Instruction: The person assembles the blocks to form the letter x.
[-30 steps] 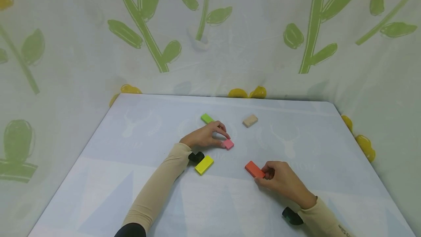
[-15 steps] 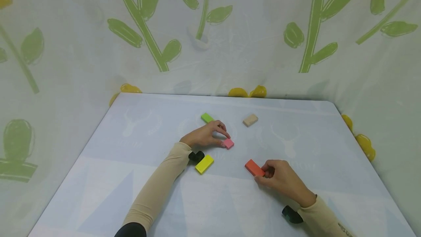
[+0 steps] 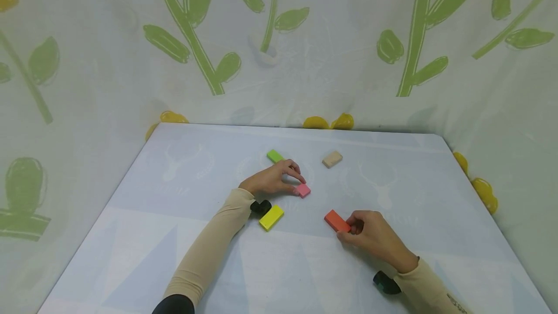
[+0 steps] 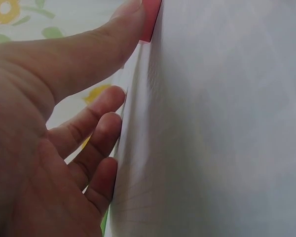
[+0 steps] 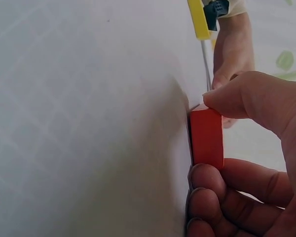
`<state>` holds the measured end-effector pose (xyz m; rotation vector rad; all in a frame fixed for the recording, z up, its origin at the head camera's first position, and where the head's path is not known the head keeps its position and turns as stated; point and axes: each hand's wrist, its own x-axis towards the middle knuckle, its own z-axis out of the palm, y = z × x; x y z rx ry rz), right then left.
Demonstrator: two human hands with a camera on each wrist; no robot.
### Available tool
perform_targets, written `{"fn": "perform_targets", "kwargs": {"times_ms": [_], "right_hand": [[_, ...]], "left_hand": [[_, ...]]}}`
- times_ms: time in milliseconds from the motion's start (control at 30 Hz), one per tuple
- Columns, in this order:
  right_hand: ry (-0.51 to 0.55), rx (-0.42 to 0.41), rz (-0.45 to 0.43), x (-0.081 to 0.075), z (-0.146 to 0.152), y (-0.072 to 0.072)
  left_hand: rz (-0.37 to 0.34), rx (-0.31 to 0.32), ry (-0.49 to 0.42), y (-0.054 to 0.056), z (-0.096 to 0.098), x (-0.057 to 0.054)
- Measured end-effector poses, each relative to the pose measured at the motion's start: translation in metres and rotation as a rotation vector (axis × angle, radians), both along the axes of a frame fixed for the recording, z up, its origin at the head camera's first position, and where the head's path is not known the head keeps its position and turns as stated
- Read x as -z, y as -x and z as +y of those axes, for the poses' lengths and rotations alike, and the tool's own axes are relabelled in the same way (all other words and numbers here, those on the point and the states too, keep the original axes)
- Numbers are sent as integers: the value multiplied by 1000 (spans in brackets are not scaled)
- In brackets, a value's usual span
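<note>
My left hand (image 3: 274, 179) pinches a small pink block (image 3: 303, 190) between thumb and index finger, near the middle of the table. In the left wrist view its thumb lies against the pink block (image 4: 150, 19), and the other fingers are bent and touch the tabletop. Closer to me on the right, my right hand (image 3: 377, 237) holds a red-orange block (image 3: 337, 221) by its near end. The right wrist view has this red-orange block (image 5: 207, 137) between the thumb above and fingers below, low against the table surface.
A green block (image 3: 274, 155) lies behind my left hand, partly covered by it. A yellow block (image 3: 271, 218) lies by the left wrist's black camera (image 3: 260, 207). Further back is a plain wooden block (image 3: 332, 159). A flower-print curtain borders the table (image 3: 392, 168).
</note>
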<state>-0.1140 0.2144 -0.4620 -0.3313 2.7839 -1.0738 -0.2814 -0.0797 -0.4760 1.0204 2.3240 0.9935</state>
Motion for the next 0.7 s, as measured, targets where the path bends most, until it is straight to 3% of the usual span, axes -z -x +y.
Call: {"fn": "perform_targets", "kwargs": {"times_ms": [700], "right_hand": [[9, 17, -28, -1, -3, 4]], "left_hand": [[-7, 2, -4, 1, 0, 2]]}}
